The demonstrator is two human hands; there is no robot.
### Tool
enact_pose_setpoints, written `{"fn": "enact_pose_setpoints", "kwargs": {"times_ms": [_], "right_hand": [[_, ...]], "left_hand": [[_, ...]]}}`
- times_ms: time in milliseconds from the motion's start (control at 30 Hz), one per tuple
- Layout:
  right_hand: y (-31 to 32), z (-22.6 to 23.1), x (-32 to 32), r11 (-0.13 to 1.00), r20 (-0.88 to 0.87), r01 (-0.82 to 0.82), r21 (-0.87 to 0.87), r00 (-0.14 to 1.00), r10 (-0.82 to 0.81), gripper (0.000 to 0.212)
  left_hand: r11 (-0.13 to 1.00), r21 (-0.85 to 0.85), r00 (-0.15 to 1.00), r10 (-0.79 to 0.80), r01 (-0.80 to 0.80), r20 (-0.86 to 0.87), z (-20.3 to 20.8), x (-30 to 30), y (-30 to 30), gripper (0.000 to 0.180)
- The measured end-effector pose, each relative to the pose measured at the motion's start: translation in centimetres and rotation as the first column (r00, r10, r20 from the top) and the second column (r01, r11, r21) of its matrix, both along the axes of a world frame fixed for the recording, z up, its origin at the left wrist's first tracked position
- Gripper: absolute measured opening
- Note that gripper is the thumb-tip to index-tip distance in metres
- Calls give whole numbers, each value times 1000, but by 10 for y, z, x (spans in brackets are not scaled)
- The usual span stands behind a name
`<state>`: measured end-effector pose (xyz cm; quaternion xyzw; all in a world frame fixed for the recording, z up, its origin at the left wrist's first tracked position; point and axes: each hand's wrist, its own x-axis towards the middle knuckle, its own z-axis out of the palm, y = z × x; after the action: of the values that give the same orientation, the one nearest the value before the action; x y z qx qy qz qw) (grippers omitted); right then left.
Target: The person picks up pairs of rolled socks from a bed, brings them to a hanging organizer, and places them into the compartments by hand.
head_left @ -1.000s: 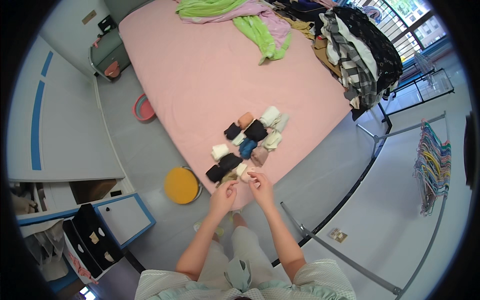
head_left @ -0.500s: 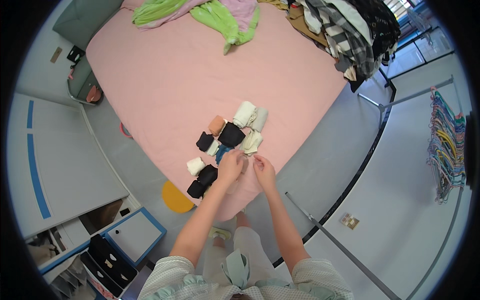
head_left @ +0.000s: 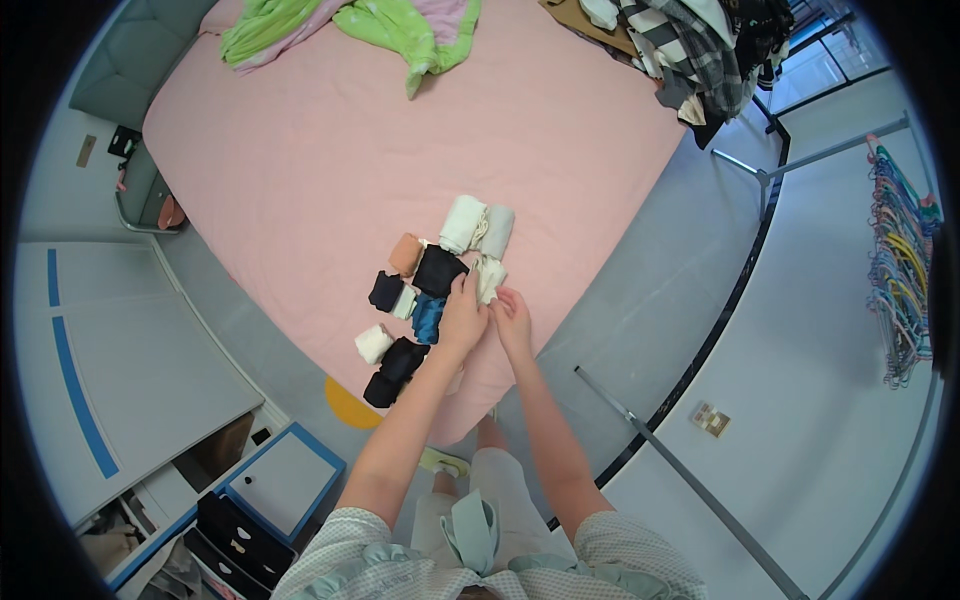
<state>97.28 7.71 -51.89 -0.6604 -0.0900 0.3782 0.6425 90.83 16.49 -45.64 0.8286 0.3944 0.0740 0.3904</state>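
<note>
While both bare forearms run up from the lower edge and converge near the bed's front corner, the left hand lies palm-down with fingers curled onto a small folded cream-white cloth bundle, and the right hand sits just beside it, fingers bent toward the same bundle; how firm either hold is cannot be told. That bundle rests on the pink fitted bed sheet, touching a folded black cloth piece on its left. A folded blue cloth piece lies against the left hand's thumb side. Beyond stand a rolled pale cream bundle and a rolled grey bundle, side by side. A tan folded piece lies left of the black one. Crumpled green garments lie at the bed's far end, well apart.
</note>
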Motion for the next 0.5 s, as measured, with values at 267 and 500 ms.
{"fn": "enact_pose_setpoints", "kwargs": {"times_ms": [267,500], "right_hand": [[5,16,2,980,-163,198,17,968,-192,40],[2,44,2,965,-156,240,107,963,-222,40]], "left_hand": [[940,-331,994,105,-88,35,-29,-9,10,51],[976,-204,973,-33,81,229,13,1,0,36]]}}
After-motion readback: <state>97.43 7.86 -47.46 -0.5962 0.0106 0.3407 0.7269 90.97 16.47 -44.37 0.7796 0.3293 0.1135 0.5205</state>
